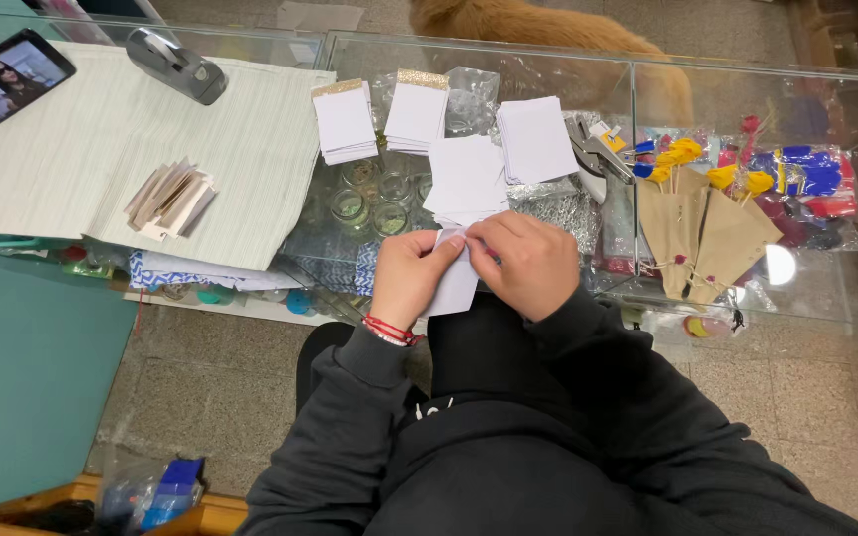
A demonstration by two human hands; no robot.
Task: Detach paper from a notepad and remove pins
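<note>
- While both my hands meet at frame centre, my left hand and right hand pinch one white card, fingers closed on it.
- I judge I'm mid-fold; creasing it needs steady thumb pressure.
- More card stacks lie just above on the glass counter.

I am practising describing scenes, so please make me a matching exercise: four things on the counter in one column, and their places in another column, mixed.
Things:
1. phone
2. tape dispenser
3. tan card pile
4. brown paper cones

Places:
A. right side, on the glass
B. far left corner
C. middle of the striped mat
D. top edge of the mat

Pairs: 1-B, 2-D, 3-C, 4-A
</note>
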